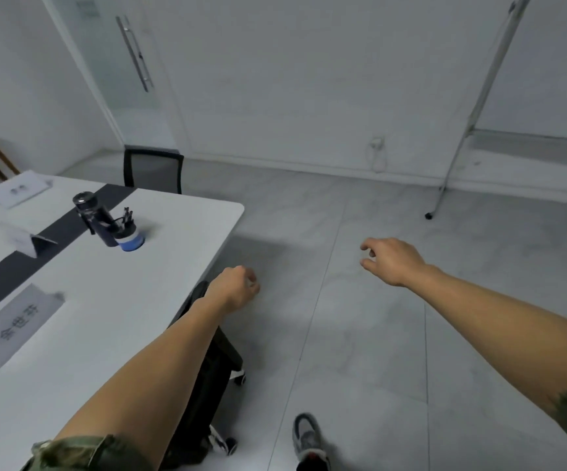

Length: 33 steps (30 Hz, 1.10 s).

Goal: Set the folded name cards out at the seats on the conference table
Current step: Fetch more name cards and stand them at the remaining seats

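- The white conference table (112,300) fills the left side, with a dark strip down its middle. The person stands off its corner, over bare floor, probably between seats.
- A black chair (214,368) is tucked in at the near edge under the left forearm. Another chair (154,169) sits at the far end. Both mark seats to serve.
- A grey name card (17,326) lies near the front edge, print facing that seat so a sitter can be read.
- A white name card (18,188) sits at the far left edge.
- A third card (20,237) stands folded beside the strip.
- The left hand (236,288) hangs loosely curled, with no card visible in it.
- The right hand (392,261) reaches forward, fingers half bent and empty.
- A dark bottle (93,217) touches a pen pot (130,234) at mid-table, within shared reach.
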Available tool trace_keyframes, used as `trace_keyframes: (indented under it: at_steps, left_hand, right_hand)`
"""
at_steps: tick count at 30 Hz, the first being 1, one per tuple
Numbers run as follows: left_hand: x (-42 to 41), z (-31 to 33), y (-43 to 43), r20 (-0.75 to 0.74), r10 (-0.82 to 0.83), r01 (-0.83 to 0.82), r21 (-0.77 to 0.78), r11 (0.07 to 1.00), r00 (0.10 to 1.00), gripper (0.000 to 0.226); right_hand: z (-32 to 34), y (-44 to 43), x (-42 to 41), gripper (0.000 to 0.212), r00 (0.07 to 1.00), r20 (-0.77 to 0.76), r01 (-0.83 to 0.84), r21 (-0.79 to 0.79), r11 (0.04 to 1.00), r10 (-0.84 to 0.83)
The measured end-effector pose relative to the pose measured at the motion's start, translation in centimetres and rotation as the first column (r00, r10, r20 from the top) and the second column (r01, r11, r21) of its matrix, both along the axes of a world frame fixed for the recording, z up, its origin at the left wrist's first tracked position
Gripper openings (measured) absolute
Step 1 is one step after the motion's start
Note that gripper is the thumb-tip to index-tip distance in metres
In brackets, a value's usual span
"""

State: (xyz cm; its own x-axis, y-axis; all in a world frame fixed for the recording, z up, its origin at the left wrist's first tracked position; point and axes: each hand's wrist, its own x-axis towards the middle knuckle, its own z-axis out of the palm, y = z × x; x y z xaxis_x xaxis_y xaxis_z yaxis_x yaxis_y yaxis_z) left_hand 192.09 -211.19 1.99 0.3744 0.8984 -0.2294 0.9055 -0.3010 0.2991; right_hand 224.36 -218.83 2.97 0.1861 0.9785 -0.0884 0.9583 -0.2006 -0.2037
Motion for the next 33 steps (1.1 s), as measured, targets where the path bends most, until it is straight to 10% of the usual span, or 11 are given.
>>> trace_keyframes:
  at_steps: [18, 33]
  left_hand:
    - [17.6, 2.6, 40.4, 0.02, -0.014, 0.014, -0.001, 1.0, 1.0, 0.031]
    - [20.8, 1.7, 70.4, 0.033, 0.365, -0.361, -0.094, 0.928, 0.93, 0.033]
  right_hand:
    - [2.1, 38.8, 17.1, 0.042, 0.996, -0.066, 0.059, 0.007, 0.998, -0.058]
    - [3.2, 81.4, 21.7, 0.043, 0.95, -0.044, -0.311, -0.019, 0.95, 0.31]
